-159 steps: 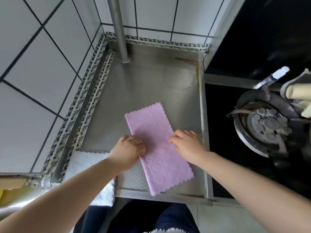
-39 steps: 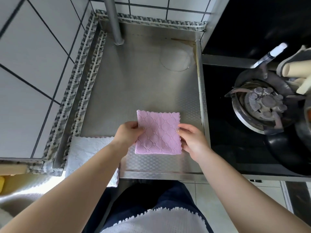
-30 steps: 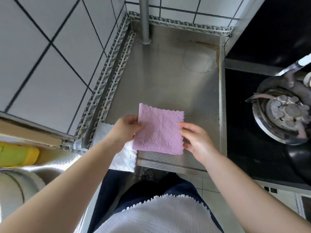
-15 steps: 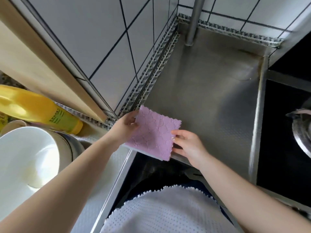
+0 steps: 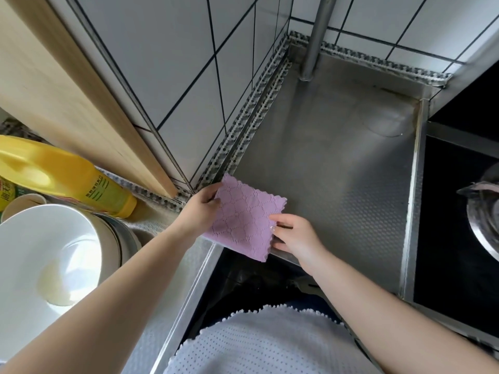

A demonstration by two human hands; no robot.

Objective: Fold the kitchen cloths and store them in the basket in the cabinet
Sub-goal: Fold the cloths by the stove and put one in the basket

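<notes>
Head view, both hands [image 5: 201, 209] [image 5: 295, 237] pinching folded pink cloth [image 5: 244, 218], square, tilted clockwise

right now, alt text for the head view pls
Two hands, the left hand and right hand, hold a folded purple cloth by its sides above the near edge of a steel counter. A white bowl and yellow bottle sit at left.

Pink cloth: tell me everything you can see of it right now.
The pink cloth is folded into a small square, soft textile with an embossed diamond pattern and scalloped edges. It is held tilted over the front corner of the steel counter. The left hand grips its left edge and the right hand pinches its right edge. Whether it touches the counter cannot be told.
</notes>
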